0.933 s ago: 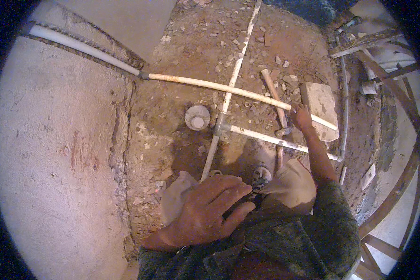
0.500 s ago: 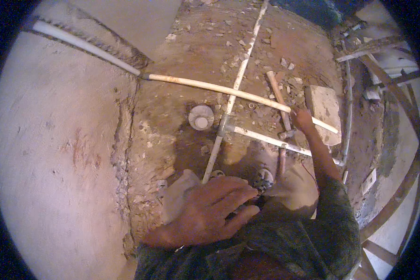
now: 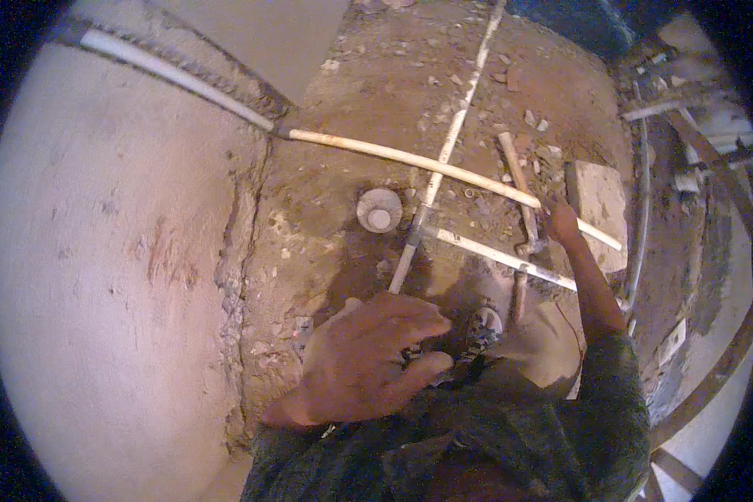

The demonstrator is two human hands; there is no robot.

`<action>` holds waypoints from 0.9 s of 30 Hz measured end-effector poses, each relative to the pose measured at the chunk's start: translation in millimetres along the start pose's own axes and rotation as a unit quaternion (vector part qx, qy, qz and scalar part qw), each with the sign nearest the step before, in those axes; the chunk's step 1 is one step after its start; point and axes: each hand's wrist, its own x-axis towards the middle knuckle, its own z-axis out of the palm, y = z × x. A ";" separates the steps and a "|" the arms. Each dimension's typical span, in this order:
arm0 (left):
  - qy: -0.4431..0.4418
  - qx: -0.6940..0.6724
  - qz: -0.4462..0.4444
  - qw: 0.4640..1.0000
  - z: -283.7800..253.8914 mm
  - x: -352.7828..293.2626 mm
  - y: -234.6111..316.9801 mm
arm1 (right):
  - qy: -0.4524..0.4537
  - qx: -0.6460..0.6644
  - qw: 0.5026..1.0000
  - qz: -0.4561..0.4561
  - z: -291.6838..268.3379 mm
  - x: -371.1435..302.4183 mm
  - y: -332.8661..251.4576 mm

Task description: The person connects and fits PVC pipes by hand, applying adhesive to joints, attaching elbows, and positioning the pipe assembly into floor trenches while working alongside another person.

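Observation:
My right hand (image 3: 564, 224) is closed around the far-right part of a long, pale plastic pipe (image 3: 368, 149). The pipe's free end sticks out past the fist over a concrete block. Its left end meets a dark joint (image 3: 281, 131) at the foot of the wall. My left hand (image 3: 368, 360) hovers close below me, palm down, thumb apart from the fingers, with nothing visible in it. A dirty white pipe (image 3: 468, 92) runs under the long pipe, and a branch pipe (image 3: 510, 260) leaves its grey fitting (image 3: 418, 230). A hammer (image 3: 514, 163) lies beside my right hand.
A pipe (image 3: 167, 74) sits in a groove in the left wall (image 3: 100, 251). A round drain opening (image 3: 380, 211) is in the dirt floor. The concrete block (image 3: 607, 201) lies at the right, with rubble behind. Wooden poles (image 3: 711, 368) stand along the right edge.
The view has shifted, so the scene sits further right. My left hand has drawn slightly left and away from my body. My right hand keeps its grip on the pipe.

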 end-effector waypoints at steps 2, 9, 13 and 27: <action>0.071 -0.069 0.041 0.994 3.7 3.6 -6.1 | -0.061 -0.005 0.997 0.040 -1.3 3.6 -1.4; 0.033 -0.032 0.011 0.999 8.2 -0.6 -1.3 | 0.032 0.006 0.999 -0.018 13.6 7.8 7.9; 0.028 -0.009 0.035 0.999 12.1 -1.6 -0.2 | 0.014 0.010 1.000 -0.021 10.3 6.4 9.7; 0.029 0.013 0.040 0.999 10.4 -3.0 1.2 | 0.030 0.073 0.997 -0.012 1.9 0.7 4.3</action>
